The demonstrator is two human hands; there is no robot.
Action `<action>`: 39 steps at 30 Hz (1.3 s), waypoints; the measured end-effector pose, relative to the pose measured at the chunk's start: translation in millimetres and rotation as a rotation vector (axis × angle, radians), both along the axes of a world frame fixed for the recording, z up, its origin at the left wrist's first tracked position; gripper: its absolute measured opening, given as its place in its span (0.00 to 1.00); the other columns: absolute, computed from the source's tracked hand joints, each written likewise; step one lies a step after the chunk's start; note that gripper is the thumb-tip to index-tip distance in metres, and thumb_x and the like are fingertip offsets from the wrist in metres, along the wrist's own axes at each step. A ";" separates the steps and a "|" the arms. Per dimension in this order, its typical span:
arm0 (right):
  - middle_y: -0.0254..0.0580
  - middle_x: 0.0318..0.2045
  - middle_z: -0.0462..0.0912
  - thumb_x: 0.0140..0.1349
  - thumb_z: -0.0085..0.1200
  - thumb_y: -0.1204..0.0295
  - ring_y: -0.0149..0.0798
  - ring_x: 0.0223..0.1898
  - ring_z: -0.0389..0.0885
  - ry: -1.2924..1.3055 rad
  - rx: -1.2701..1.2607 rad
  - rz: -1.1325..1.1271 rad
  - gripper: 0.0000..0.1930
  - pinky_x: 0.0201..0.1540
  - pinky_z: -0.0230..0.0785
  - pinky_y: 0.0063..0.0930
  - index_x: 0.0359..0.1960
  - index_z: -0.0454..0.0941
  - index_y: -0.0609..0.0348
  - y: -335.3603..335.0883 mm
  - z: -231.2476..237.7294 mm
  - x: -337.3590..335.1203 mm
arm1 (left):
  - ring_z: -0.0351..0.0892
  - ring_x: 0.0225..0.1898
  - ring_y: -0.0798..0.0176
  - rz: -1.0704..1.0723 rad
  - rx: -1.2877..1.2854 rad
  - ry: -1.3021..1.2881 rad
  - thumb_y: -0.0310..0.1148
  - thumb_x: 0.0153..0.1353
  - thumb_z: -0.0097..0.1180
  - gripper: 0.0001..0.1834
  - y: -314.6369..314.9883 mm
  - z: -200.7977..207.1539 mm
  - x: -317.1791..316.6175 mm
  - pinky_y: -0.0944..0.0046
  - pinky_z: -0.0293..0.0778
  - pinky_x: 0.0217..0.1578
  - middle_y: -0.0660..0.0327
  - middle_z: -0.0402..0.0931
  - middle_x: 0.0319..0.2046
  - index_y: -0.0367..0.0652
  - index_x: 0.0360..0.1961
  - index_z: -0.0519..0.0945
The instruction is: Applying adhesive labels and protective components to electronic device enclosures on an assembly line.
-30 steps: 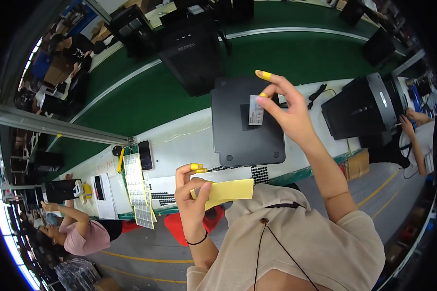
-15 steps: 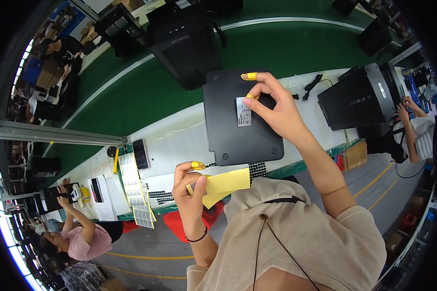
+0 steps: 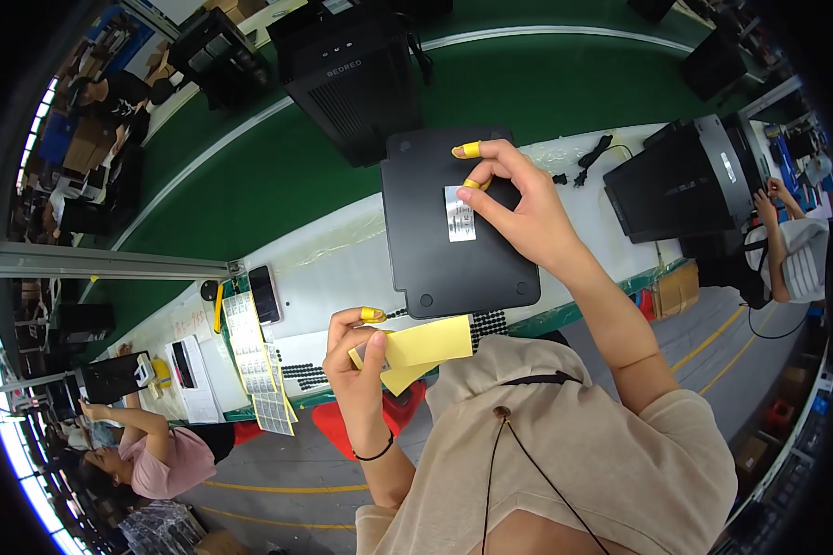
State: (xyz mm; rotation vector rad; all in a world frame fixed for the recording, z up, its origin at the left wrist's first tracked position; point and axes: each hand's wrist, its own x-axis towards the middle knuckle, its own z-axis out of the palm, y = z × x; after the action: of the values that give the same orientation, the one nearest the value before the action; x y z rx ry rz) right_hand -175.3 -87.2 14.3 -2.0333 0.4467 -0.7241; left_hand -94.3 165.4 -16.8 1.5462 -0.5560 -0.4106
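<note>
At far left, a co-worker in a pink shirt (image 3: 171, 462) sat beside the bench (image 3: 329, 245). Next along it came white papers (image 3: 202, 400), a yellow tool (image 3: 218, 307), label sheets (image 3: 247, 344) and a smartphone (image 3: 263, 294). A tall black machine (image 3: 352, 106) stood on the green surface beyond. Rows of black dots (image 3: 489, 323) lay partly behind the yellow strip. Farther right were a black cable (image 3: 594, 159) and another black machine (image 3: 671, 190); below the bench edge sat a cardboard box (image 3: 677, 289), its contents out of sight.

The left hand (image 3: 354, 356) pinched the yellow strip (image 3: 430, 342) between thumb and fingers. Right of it, the silver label (image 3: 460, 224) lay over the black panel (image 3: 453, 268), its upper corner gripped by the right hand's (image 3: 532, 208) thumb and a yellow-capped finger; another finger reached out above. Whether the label was stuck down could not be told.
</note>
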 end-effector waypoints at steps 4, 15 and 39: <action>0.34 0.27 0.79 0.56 0.59 0.78 0.27 0.36 0.76 -0.004 -0.034 -0.019 0.17 0.49 0.65 0.22 0.48 0.74 0.60 -0.1 -1.1 0.1 | 0.72 0.39 0.66 0.000 0.001 0.012 0.22 0.56 0.58 0.03 -0.7 -2.6 1.9 0.69 0.67 0.39 0.57 0.73 0.42 0.33 0.27 0.79; 0.44 0.52 0.70 0.55 0.61 0.60 0.47 0.54 0.68 0.206 -0.608 -0.245 0.25 0.55 0.64 0.38 0.52 0.74 0.58 -20.2 4.7 6.0 | 0.71 0.41 0.66 0.041 0.005 0.043 0.26 0.61 0.55 0.06 5.6 -15.5 13.1 0.68 0.65 0.42 0.57 0.73 0.42 0.34 0.28 0.79; 0.59 0.54 0.73 0.56 0.48 0.35 0.60 0.62 0.64 -0.242 -0.374 0.087 0.45 0.68 0.42 0.60 0.54 0.70 0.73 15.9 -104.1 -55.6 | 0.56 0.61 0.41 1.085 0.722 0.041 0.45 0.63 0.55 0.31 89.7 -253.0 62.6 0.47 0.58 0.60 0.42 0.55 0.59 0.33 0.59 0.65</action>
State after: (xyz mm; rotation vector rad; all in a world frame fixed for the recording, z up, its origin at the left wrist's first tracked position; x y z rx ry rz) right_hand -230.9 -71.3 -89.8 -2.2541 0.0849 -1.0460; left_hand -31.8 255.1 -269.9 2.2507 0.5667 0.2395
